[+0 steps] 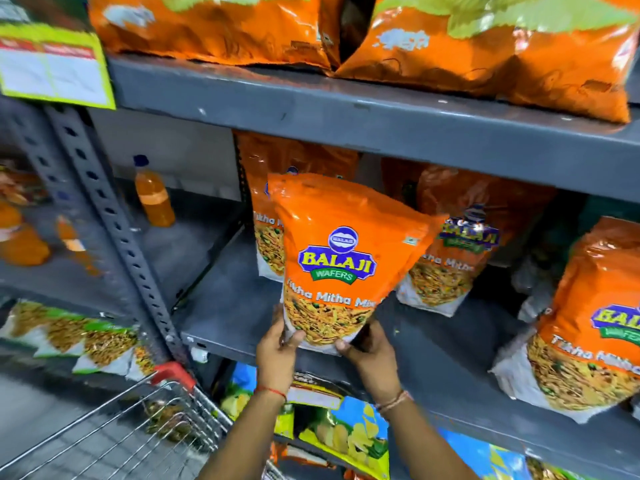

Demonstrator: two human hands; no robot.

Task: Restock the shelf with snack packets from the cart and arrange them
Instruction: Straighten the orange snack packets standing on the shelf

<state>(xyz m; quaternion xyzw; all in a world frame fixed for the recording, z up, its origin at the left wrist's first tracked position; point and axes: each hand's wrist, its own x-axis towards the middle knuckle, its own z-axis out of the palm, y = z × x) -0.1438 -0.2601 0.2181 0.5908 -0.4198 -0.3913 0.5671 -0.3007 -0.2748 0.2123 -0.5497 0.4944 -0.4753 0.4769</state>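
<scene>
Grey shelf behind, both hands grip a "Balaji Wafers" packet.

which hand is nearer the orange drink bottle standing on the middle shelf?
Left. The left hand grips the Tikha Mitha Mix packet's lower-left corner, below and right of the bottle. The right hand holds the lower-right corner, farther right.

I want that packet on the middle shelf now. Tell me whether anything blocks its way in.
Nothing visible does. Both the left hand and right hand hold the orange packet by its bottom, above bare shelf in front of the standing packets.
</scene>
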